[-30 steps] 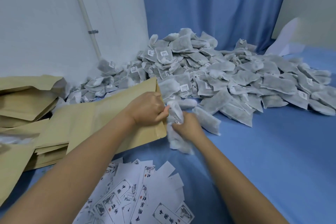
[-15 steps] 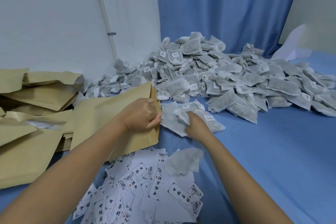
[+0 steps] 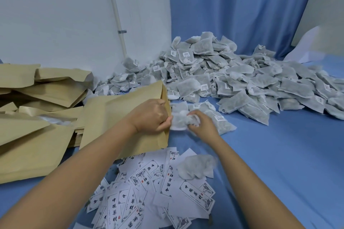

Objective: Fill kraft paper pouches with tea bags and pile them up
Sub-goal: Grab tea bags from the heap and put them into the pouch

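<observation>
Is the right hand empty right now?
No, the right hand grips a bunch of tea bags at the mouth of the kraft pouch that the left hand holds.

Seeing blue cloth point(image 3: 279, 154) spreading flat under everything. Seeing white paper cards point(image 3: 168, 180) lying in messy heap at near edge, overlapping, showing black signs, little pictures, small red stamps. Seeing blue curtain point(image 3: 232, 5) hanging in folds at back, reaching down to cloth. Seeing white wall point(image 3: 55, 15) standing at back left, thin white pipe point(image 3: 116, 10) running down it, leaning slightly, small metal clip point(image 3: 122, 31) holding pipe. Seeing white sheet point(image 3: 305, 44), blurry, leaning at far right, beside pale wall point(image 3: 327, 5).
</observation>
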